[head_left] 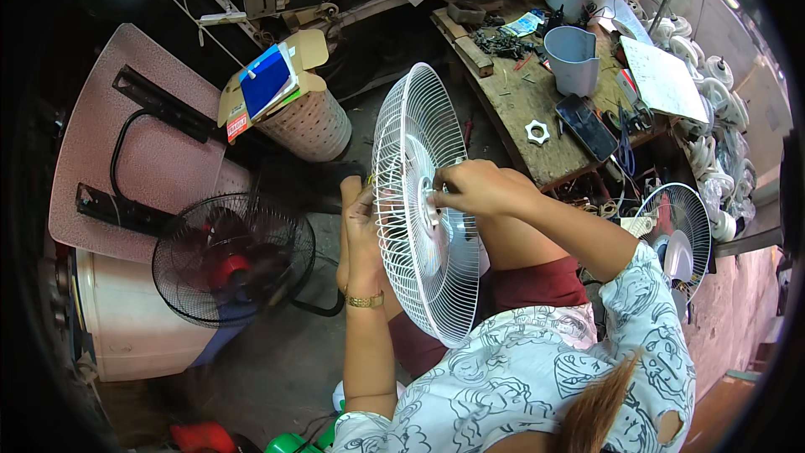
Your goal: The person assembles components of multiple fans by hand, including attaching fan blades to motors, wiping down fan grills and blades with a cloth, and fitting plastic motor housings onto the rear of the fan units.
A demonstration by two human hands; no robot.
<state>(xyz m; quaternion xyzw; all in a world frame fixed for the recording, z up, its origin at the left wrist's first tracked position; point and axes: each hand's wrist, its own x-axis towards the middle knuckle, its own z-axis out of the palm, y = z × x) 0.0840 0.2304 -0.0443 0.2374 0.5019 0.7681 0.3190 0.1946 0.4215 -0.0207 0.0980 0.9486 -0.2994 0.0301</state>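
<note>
A white wire fan guard point(394, 226) stands nearly on edge in front of my lap, its hollow side turned to the right. My left hand point(361, 222), a gold watch point(365, 300) at its wrist, is against the guard's outer left side, with the fingers closed and partly hidden by wires. Inside the guard, my right hand point(476, 188) reaches to the middle; its bent fingers and thumb close on the white hub piece point(431, 211). Whether those fingers also hold something small cannot be made out.
A black fan with a red hub point(228, 270) is at left, below an upturned pink chair point(151, 117). A basket point(310, 127) carries a box of papers. On the wooden workbench point(511, 122) at right are a phone point(585, 127), a white star-shaped knob point(537, 132) and a grey bucket point(572, 60).
</note>
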